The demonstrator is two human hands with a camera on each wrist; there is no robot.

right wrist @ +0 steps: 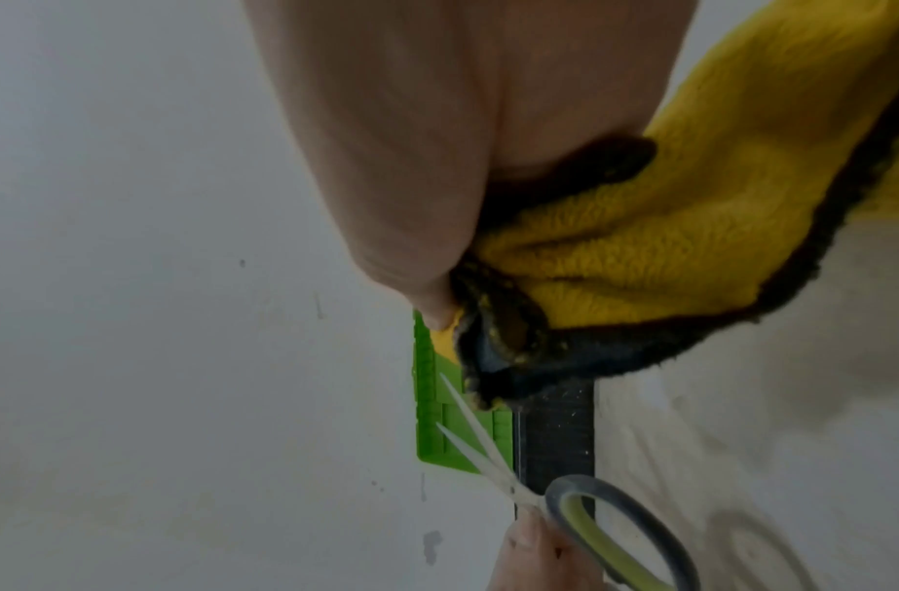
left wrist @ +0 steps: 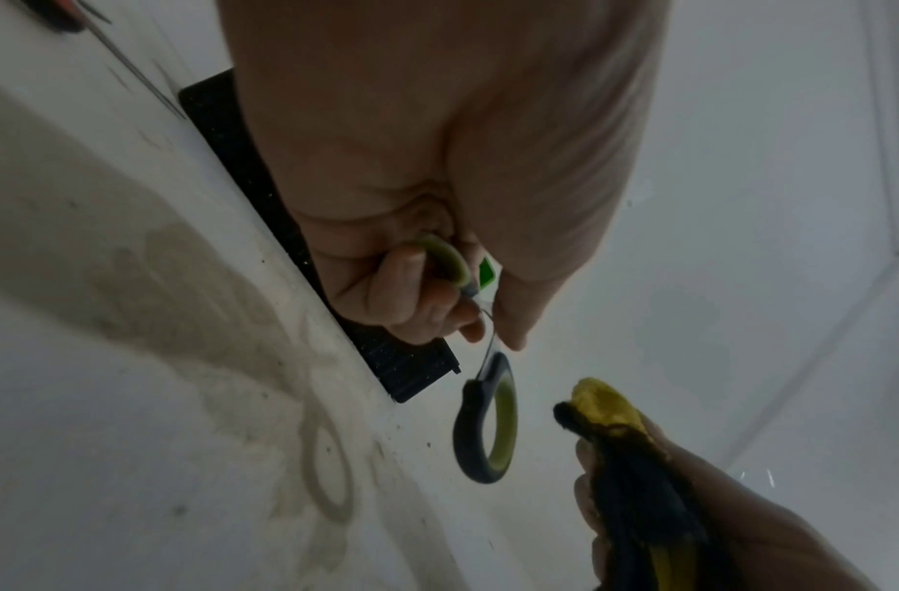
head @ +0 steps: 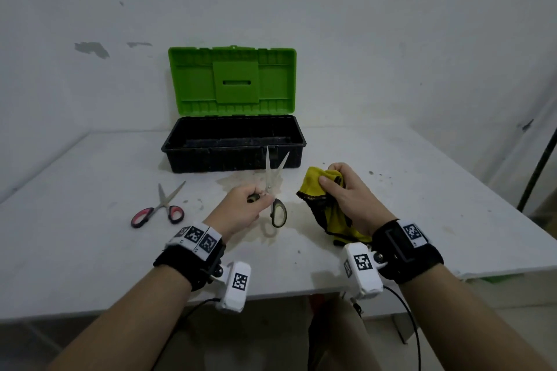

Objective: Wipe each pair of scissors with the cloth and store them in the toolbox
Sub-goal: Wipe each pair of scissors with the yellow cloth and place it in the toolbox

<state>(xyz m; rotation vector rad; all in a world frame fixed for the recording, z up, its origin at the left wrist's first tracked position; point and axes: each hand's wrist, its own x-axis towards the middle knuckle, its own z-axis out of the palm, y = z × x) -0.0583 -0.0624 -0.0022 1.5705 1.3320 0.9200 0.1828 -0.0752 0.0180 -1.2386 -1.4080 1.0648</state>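
The left hand [head: 245, 208] held the green-handled scissors [head: 275, 190] above the bench [head: 90, 250], its fingers curled round one handle loop just below the pivot, while the other loop hung free and the blades stood parted, tips pointing up and away toward the toolbox [head: 233, 144]. The right hand [head: 351, 193] gripped the yellow cloth [head: 325, 211] bunched in its fist, just beside the scissors but not yet touching the blades; part of the cloth trailed down toward the bench. The toolbox sat open at the back of the bench, its green lid [head: 232, 81] raised and, as far as the head view showed, its black tray holding nothing. A second pair, the red-handled scissors [head: 159, 208], lay on the bench well to the left, untouched. The step in hand appeared to be wiping the first pair. To do it well, the cloth would best be folded thick over one blade near the pivot and drawn out toward the tip, along the flat and off the cutting edge, never across it, each blade in turn. The left hand's grip on a single loop looked loose for that; steadying the pivot would stop the blades from swinging shut on the cloth or fingers.
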